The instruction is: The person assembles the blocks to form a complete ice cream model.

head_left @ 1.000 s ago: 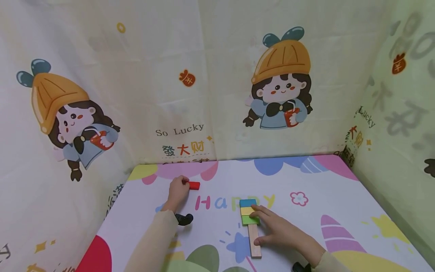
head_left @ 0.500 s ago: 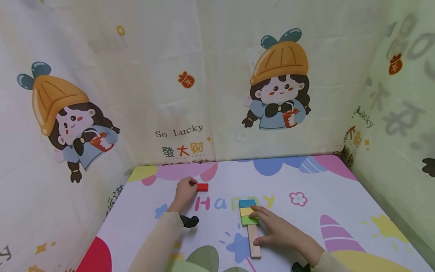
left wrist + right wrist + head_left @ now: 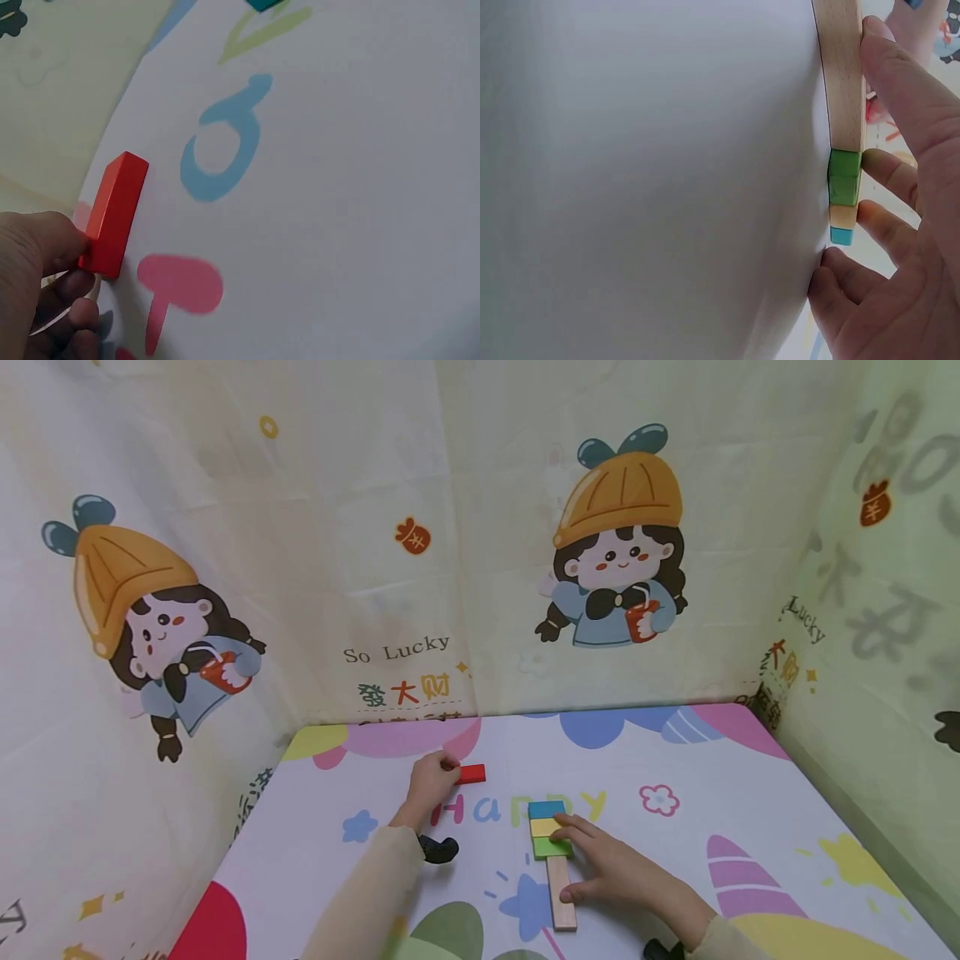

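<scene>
A red rectangular block [image 3: 472,773] sticks out from my left hand [image 3: 431,787], which pinches its near end between thumb and fingers over the printed word on the table. The left wrist view shows the same red block [image 3: 118,214] tilted, close over the tabletop. On the right, blue [image 3: 544,810], yellow [image 3: 543,827] and green [image 3: 550,849] blocks lie side by side, with a long plain wooden block [image 3: 560,897] below the green one. My right hand [image 3: 626,870] rests along them: thumb on the wooden block, fingertips on the green and yellow ones.
The blocks lie on a white tabletop [image 3: 652,885] printed with coloured shapes and letters. Patterned cloth walls [image 3: 495,568] stand behind the table and along both sides. A black wrist-camera part [image 3: 439,849] hangs by the left sleeve.
My left hand has moved steadily right with the red block, toward the row of blocks. The right hand and the blocks under it have stayed in place.
</scene>
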Demonstrator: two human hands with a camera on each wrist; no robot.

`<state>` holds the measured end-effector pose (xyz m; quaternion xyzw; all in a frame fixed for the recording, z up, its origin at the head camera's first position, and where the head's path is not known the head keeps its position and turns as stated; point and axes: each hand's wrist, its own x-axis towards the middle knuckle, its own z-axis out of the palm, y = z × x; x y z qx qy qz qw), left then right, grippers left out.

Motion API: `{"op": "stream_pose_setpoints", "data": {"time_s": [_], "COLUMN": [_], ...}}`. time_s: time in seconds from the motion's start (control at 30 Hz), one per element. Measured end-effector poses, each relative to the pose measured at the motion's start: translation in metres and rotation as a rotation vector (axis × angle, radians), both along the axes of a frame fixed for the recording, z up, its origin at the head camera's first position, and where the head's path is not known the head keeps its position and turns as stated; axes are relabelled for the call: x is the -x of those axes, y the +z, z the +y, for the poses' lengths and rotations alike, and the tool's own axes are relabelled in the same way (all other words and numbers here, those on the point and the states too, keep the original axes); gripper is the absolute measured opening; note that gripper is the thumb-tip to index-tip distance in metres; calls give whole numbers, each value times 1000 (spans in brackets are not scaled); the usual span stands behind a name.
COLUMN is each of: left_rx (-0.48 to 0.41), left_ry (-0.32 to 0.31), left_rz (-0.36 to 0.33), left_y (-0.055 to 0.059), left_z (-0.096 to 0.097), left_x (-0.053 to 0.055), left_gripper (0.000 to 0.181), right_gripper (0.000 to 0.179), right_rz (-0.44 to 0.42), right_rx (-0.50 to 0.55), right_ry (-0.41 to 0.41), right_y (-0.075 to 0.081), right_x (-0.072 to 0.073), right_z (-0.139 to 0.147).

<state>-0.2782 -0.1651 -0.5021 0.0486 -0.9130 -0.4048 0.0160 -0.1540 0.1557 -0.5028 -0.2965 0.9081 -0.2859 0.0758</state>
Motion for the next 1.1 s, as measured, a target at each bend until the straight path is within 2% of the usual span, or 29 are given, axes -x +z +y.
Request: {"op": "stream_pose_setpoints", "data": {"time_s": [0.23,0.5,0.83,1.1], "left_rx": [-7,39,43,82], "left_ry": [-50,-86,-151,-188], "left_rz": [9,28,-8,1], "left_y": [-2,-3,-3,0], "left_z": [20,42,69,83], "left_x": [-4,-5,-7,-10], "left_gripper": [8,5,6,7], "right_gripper": [73,72,72,71], "right_rz": [-26,-39,-35,-19], "right_rx": [1,4,1,7], "right_ry": [-12,-22,-25,-16], "right_y": [-1,0,0,-4], "right_x": [0,-1,-1,0], "right_z": [-1,-2,-1,0]}}
